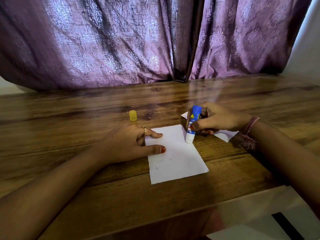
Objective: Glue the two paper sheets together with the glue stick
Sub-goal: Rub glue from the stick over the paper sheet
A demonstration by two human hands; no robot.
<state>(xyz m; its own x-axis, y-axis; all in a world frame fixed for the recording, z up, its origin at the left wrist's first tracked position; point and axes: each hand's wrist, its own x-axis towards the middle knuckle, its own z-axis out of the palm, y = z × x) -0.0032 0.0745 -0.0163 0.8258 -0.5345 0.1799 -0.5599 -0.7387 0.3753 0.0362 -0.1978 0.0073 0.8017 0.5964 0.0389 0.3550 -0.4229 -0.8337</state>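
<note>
A white paper sheet (176,156) lies flat on the wooden table (103,187). My left hand (128,144) rests on its left edge, with thumb and a finger spread and pressing the paper down. My right hand (218,120) grips a blue glue stick (193,123), held nearly upright. Its white glue tip touches the sheet near the top right edge. A second white sheet (225,135) lies under my right hand, mostly hidden, with corners showing on both sides. The yellow cap (133,115) of the glue stick stands on the table behind my left hand.
Purple patterned curtains (138,40) hang along the table's far edge. A white object with a dark slot (270,219) sits at the near right corner. A pink thread bracelet is on the right wrist.
</note>
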